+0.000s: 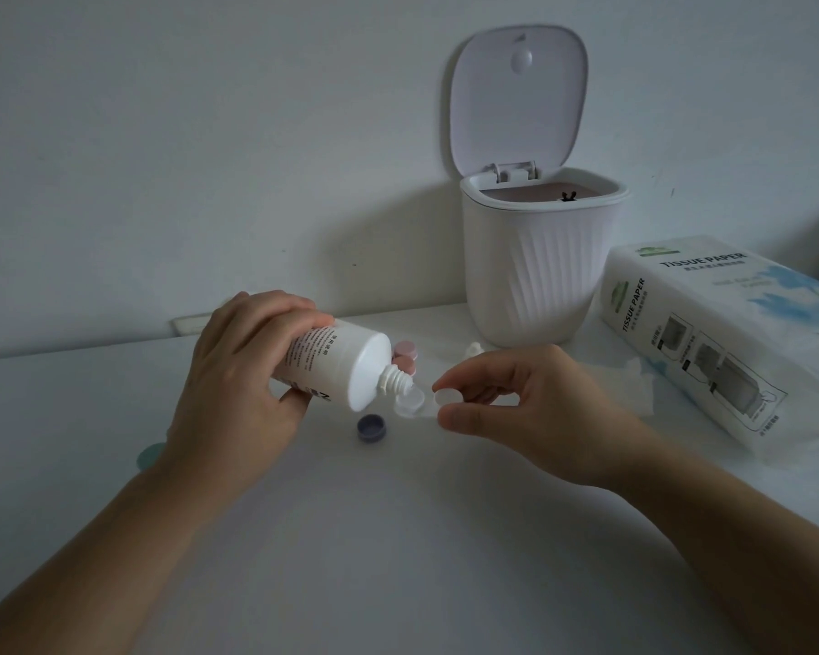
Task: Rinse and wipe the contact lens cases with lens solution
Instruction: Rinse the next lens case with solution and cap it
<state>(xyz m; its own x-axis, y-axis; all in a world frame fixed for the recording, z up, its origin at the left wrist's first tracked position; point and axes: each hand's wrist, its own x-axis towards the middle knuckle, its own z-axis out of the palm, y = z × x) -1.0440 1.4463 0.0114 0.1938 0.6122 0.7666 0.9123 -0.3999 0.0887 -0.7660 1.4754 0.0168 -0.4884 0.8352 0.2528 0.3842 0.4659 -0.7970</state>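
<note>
While the left hand wraps its fingers round a white bottle and tips it nozzle-down to the right, the right hand pinches one end of a clear lens case between thumb and forefinger. The case sits low over the white table, its left well right under the threaded nozzle; whether it touches the table I cannot tell. A purple cap lies open side up just in front of the bottle. Two pink caps sit behind the nozzle, partly hidden by the bottle. A small white cap stands behind the right hand, near the foot of a ribbed white bin with its lid raised against the wall. A loose tissue lies flat beyond the right hand, and a pack marked TISSUE PAPER lies to the right of the bin. A teal disc peeks out beside the left wrist.
</note>
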